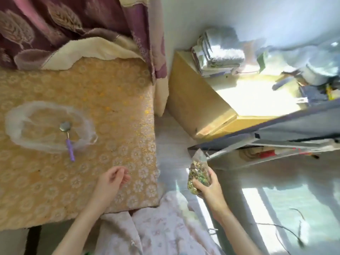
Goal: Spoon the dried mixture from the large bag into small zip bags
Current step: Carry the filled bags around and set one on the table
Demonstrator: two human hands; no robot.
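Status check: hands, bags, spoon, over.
Right hand grips filled small zip bag off the table. Left hand empty. Spoon lies in near-empty large bag. Nothing in the way.

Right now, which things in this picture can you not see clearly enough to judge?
All in the head view:
- Small bag: its seal is blurred; the right hand hides its lower part.
- Large bag: its clear plastic is washed out, so whether any mixture remains is unclear.
- Spoon: the bowl is too small to tell whether it is loaded.
- Left hand: fingertips blurred.

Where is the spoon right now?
In the head view, the spoon lies at left on the large bag, on the yellow floral cloth, beyond the left hand.
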